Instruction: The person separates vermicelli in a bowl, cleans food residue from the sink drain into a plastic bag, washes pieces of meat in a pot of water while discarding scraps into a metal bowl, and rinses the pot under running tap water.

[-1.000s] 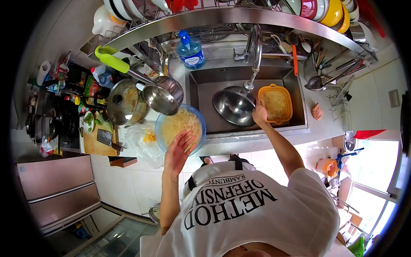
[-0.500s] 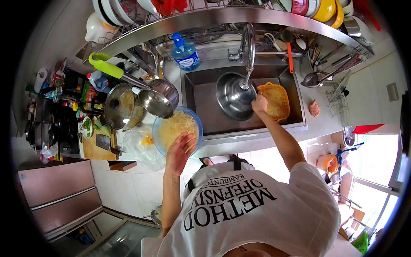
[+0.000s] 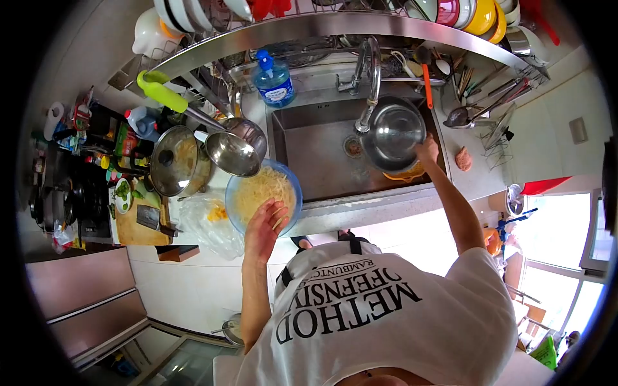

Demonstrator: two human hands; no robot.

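At the right side of the sink (image 3: 309,186), my right hand (image 3: 427,152) is closed on the rim of a steel bowl (image 3: 394,138). The bowl is tilted and covers most of an orange plastic basket (image 3: 407,174). My left hand (image 3: 262,225) is over the near side of a blue bowl (image 3: 230,204), palm up with its fingers loosely apart and nothing in them. Pale thin shreds (image 3: 265,188) fill that bowl. Whether the left fingertips touch the shreds, I cannot tell.
The faucet (image 3: 373,83) hangs over the sink beside the steel bowl. Behind it stands a blue soap bottle (image 3: 275,83). To the left are a ladle (image 3: 232,154), a lidded pot (image 3: 177,161) and a cutting board (image 3: 138,222) with a cleaver (image 3: 152,216). A dish rack edge (image 3: 309,24) runs above.
My right hand has moved right with the steel bowl, which now hides most of the orange basket and uncovers the drain. My left hand has stayed almost still.
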